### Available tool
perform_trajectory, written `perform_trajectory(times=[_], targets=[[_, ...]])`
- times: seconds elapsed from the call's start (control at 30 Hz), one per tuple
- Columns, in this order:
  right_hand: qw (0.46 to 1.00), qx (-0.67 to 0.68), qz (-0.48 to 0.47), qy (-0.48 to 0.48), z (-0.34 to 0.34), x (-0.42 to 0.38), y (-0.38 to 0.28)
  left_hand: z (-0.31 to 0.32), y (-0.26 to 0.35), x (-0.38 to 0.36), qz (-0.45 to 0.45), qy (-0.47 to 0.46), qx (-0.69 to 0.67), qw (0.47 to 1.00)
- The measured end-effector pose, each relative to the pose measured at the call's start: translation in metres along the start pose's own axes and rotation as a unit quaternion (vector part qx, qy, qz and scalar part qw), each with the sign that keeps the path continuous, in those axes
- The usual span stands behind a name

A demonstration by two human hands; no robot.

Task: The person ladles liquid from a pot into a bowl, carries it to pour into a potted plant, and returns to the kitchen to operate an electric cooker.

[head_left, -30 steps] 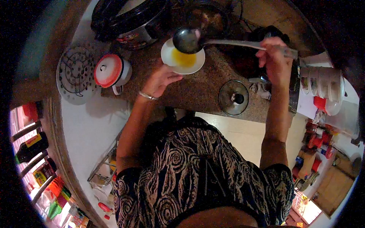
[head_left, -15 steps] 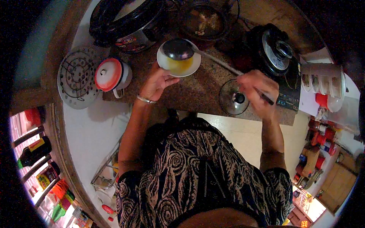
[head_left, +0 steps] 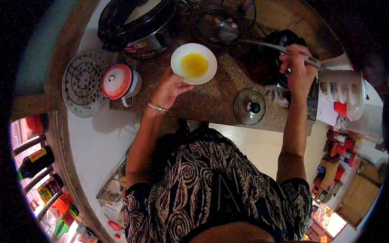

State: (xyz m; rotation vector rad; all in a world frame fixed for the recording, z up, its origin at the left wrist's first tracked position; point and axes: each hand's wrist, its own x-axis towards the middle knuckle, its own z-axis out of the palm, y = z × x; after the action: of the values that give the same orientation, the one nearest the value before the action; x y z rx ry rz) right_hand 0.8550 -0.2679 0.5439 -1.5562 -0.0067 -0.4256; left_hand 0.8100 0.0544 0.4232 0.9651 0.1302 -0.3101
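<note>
1. Spreading across the top of the view: a brown speckled stone surface (head_left: 210, 97), carrying the cookware close together, within arm's reach.
2. Sitting at the far left corner: a large black-and-silver electric cooker (head_left: 137, 24), lid apparently raised.
3. Resting beside it, farther right: a dark round pot (head_left: 219, 24) of broth, open on top, so allowing dipping.
4. Lying flat at the left edge: a round perforated metal steaming rack (head_left: 83, 81), with a white lidded mug with a red-rimmed lid (head_left: 119, 81) just beside it.
5. Waiting on the surface near the front edge: a round glass pot lid with a dark knob (head_left: 249, 106), parked apart from the pot.
6. Standing between cooker and pot: a white round bowl (head_left: 193, 63) holding yellow liquid, steadied at its near rim by the left hand (head_left: 172, 89), fingers curled against the rim.
7. Reaching into the pot: a long steel ladle (head_left: 259, 42), handle clenched in the right hand (head_left: 298, 69), cup lowered over the broth.
</note>
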Motion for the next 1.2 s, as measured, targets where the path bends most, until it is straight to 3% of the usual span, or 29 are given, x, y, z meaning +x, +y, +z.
perform_trajectory(times=[0.07,0.2,0.37,0.67,1.2], targets=[[0.997,-0.057,-0.051,-0.001,0.003,0.005,-0.003,-0.002,-0.002,0.000,0.002,-0.004,0.003,1.000],[0.998,-0.052,-0.031,0.003,0.011,0.017,0.004,-0.014,-0.012,0.004,0.002,-0.017,0.008,1.000],[0.985,-0.151,-0.073,-0.048,0.006,0.039,0.024,-0.019,-0.019,0.007,-0.006,-0.017,0.013,1.000],[0.987,-0.078,-0.108,-0.085,0.007,0.044,0.049,-0.025,-0.030,0.012,-0.003,-0.019,0.031,0.999],[0.983,-0.105,-0.110,-0.099,0.014,0.039,0.061,-0.035,-0.037,0.021,0.002,-0.028,0.020,0.999]])
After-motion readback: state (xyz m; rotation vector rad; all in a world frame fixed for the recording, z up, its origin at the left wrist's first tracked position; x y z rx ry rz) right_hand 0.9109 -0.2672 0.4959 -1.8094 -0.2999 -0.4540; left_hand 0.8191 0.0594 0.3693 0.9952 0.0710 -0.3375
